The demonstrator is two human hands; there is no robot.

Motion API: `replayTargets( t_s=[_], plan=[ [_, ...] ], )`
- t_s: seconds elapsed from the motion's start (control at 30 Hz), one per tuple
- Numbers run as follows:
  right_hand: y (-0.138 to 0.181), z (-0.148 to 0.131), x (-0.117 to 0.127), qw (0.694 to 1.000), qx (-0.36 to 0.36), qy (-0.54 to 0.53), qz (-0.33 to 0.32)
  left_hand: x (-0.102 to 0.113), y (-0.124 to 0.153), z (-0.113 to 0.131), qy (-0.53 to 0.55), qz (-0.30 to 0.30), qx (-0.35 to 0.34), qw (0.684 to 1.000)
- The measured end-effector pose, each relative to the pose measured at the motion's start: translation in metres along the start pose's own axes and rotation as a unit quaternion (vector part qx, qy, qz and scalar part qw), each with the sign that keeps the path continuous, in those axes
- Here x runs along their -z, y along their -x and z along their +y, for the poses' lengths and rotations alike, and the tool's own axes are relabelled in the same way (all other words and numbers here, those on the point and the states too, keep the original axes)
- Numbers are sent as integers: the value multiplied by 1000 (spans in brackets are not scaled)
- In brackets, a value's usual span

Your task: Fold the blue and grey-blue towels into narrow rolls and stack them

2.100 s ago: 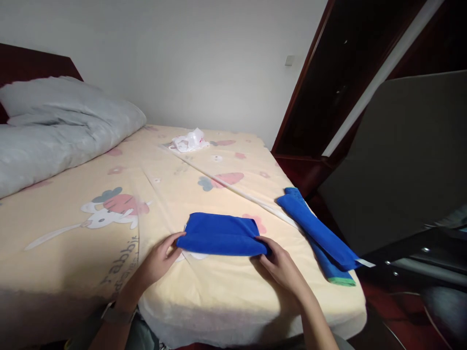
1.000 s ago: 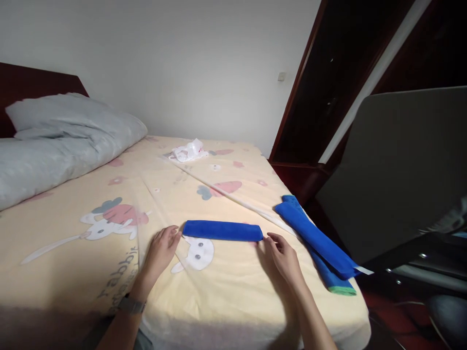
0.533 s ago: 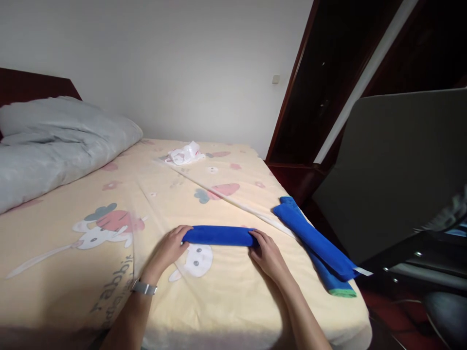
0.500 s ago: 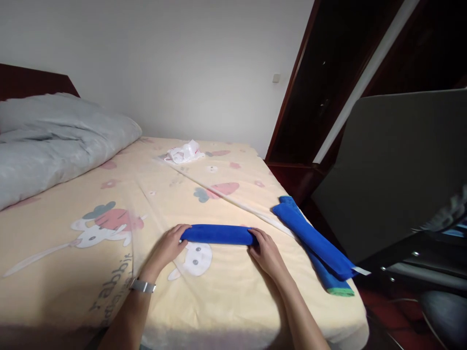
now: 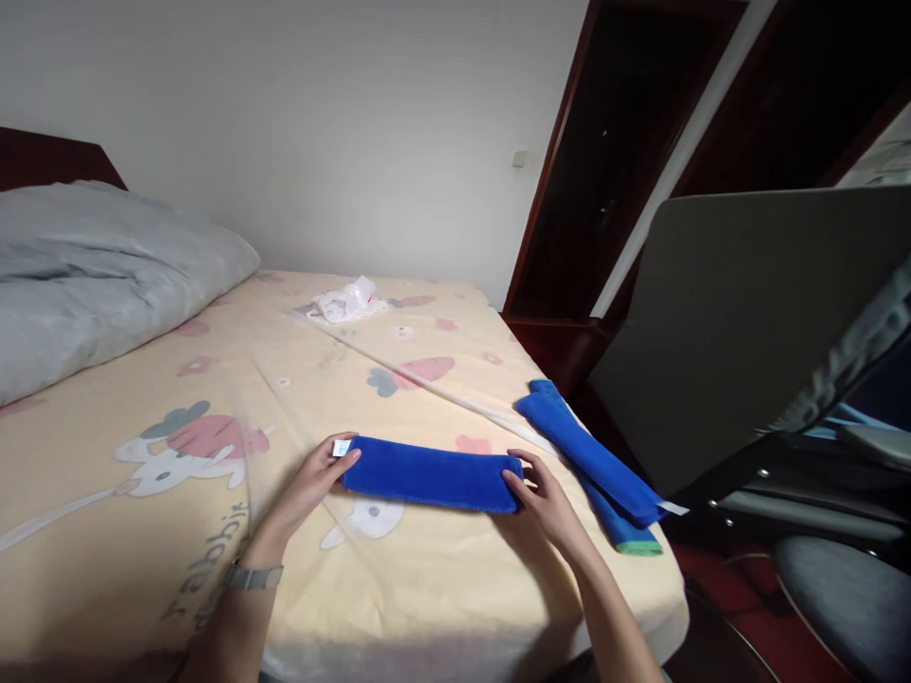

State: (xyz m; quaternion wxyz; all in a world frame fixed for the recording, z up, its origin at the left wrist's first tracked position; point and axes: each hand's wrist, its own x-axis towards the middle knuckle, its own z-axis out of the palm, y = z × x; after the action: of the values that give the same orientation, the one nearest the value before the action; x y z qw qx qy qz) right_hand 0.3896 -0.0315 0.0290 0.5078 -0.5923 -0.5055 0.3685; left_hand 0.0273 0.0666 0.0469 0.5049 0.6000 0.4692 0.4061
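Head: left hand (image 5: 313,479), right hand (image 5: 545,498) pinch blue towel (image 5: 431,471) ends on bed (image 5: 427,588).

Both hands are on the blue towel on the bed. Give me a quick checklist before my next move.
1. Left hand on the left end of the blue towel: ok, fingers pinch it.
2. Right hand at the right end: touching, ok; firm grip: cannot tell.
3. Towel lying flat as a narrow strip on the bed sheet: ok.
4. White tag tucked in: not ok, it sticks out at the left end.
5. Gap to the other blue towels near the bed's right edge: ok, apart.
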Motion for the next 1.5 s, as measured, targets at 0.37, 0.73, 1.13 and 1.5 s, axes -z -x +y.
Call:
replayTargets(
  t_s=[0.37, 0.73, 1.13, 1.5],
  plan=[
    [32, -11, 26, 991, -45, -56, -113, -3, 10, 0, -8, -117, -9, 993],
    [28, -4, 19, 987, 87, 131, -29, 3, 10, -11, 9, -144, -11, 990],
    [60, -55, 36, 918, 286, 258, 92, -20, 9, 11, 38, 0, -114, 993],
    [19, -17, 126, 882, -54, -189, 429, -67, 9, 26, 102, -24, -154, 983]
  ],
)
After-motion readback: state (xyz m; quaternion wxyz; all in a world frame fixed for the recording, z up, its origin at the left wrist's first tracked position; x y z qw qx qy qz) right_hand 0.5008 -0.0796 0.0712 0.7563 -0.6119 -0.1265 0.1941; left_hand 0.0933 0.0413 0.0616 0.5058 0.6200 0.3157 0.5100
